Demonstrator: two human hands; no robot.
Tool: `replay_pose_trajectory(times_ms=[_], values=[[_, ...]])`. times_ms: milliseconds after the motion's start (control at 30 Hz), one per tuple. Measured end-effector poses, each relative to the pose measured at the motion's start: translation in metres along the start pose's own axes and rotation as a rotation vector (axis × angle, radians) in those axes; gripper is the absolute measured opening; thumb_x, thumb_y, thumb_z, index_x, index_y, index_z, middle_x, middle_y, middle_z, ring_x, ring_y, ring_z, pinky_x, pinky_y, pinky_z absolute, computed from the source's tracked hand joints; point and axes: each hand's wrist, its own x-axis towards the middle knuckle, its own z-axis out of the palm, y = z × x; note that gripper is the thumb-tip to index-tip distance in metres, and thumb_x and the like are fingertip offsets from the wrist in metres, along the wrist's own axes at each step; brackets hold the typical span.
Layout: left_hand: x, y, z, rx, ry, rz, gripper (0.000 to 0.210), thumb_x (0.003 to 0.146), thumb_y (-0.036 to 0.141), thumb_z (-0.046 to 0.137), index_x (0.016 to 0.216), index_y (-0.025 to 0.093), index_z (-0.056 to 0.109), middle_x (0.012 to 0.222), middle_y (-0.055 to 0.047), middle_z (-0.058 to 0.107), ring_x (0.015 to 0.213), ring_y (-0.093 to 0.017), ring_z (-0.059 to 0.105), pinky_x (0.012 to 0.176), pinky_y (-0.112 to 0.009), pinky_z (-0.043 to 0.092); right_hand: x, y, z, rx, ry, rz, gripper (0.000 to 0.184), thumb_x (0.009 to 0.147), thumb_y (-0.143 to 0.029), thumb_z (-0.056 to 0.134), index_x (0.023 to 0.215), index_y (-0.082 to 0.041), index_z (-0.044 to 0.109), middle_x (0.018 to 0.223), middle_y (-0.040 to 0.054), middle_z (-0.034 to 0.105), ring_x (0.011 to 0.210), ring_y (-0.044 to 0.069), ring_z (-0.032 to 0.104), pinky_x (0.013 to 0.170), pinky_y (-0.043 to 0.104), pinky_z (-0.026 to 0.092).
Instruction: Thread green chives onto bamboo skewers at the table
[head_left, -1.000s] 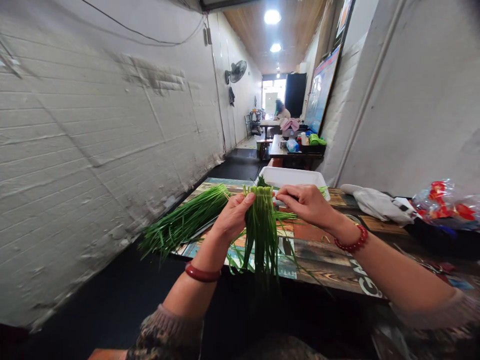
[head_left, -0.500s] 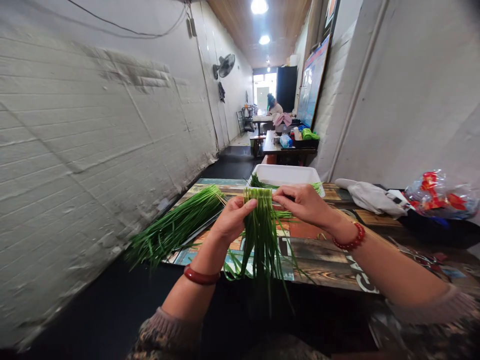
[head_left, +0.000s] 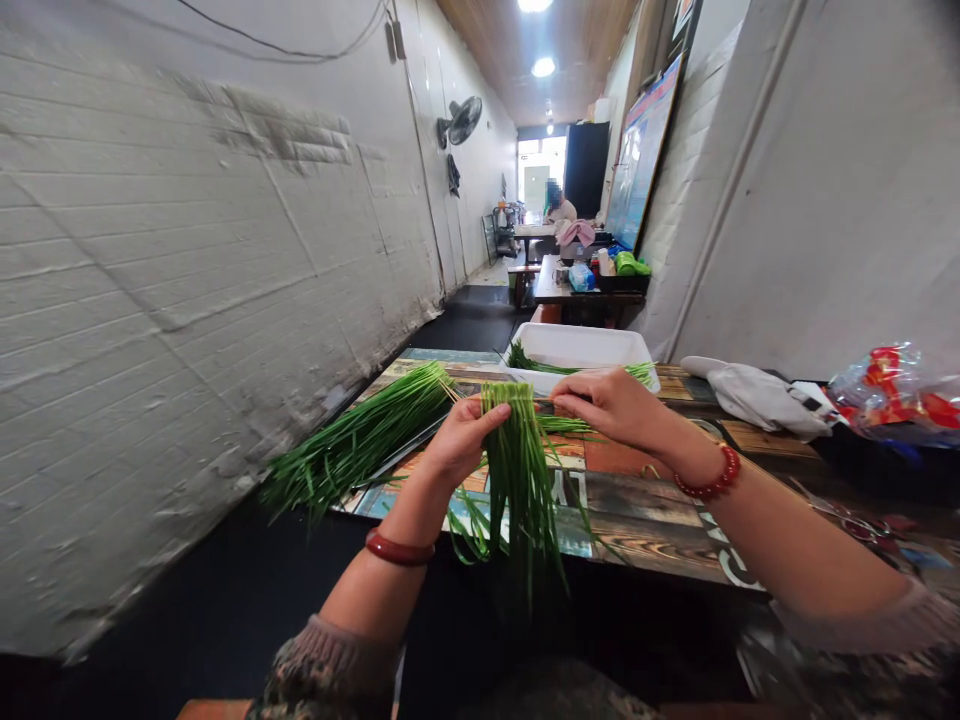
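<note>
In my left hand (head_left: 466, 435) a flat row of garlic chives (head_left: 521, 480) is pinched near the pale stem ends, thumb in front. The long green leaves hang down past the table's near edge. Just right of the stems, my right hand (head_left: 611, 405) is closed, thumb against fingers, on what looks like a thin skewer that runs in line with the row; its tip is hard to make out. A larger pile of chives (head_left: 367, 430) lies on the table to the left, thin sticks by its stem ends. More loose chives (head_left: 566, 425) lie behind the held row.
A white plastic tub (head_left: 592, 345) with some chives stands at the table's (head_left: 637, 500) far side. To the right are a pale cloth cap (head_left: 757, 395), scissors (head_left: 847, 520) and a clear bag with red items (head_left: 892, 385). A person (head_left: 559, 205) sits far back.
My right hand has drawn slightly right, away from the stems, and the gap beside the row is wider. The held chives have shifted a little left. The view has turned slightly.
</note>
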Motion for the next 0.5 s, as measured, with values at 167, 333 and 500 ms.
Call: replay_pose_trajectory(times_ms=[167, 333, 500], values=[[-0.011, -0.013, -0.012, -0.079, -0.058, -0.04, 0.042, 0.067, 0.036, 0.083, 0.099, 0.01, 0.073, 0.097, -0.014, 0.075, 0.083, -0.022, 0.07, 0.081, -0.032, 0.052, -0.003, -0.002, 0.004, -0.006, 0.043, 0.041, 0.023, 0.093, -0.025, 0.052, 0.081, -0.018, 0.071, 0.076, 0.004, 0.072, 0.069, 0.016, 0.063, 0.065, 0.027, 0.041], [-0.024, -0.04, -0.023, -0.137, -0.063, -0.102, 0.04, 0.06, 0.033, 0.087, 0.091, 0.011, 0.073, 0.086, -0.01, 0.075, 0.075, -0.019, 0.069, 0.075, -0.028, 0.051, -0.001, -0.007, 0.008, 0.017, 0.082, 0.091, 0.022, 0.091, -0.025, 0.054, 0.079, -0.019, 0.072, 0.072, 0.0028, 0.072, 0.065, 0.016, 0.063, 0.062, 0.027, 0.041], [-0.046, -0.057, -0.02, -0.207, -0.208, -0.176, 0.056, 0.06, 0.043, 0.085, 0.104, 0.011, 0.071, 0.1, -0.017, 0.074, 0.088, -0.029, 0.071, 0.083, -0.039, 0.052, 0.001, -0.011, 0.013, 0.052, 0.167, 0.124, 0.021, 0.09, -0.025, 0.055, 0.078, -0.018, 0.071, 0.069, 0.0018, 0.07, 0.062, 0.015, 0.061, 0.06, 0.026, 0.041]])
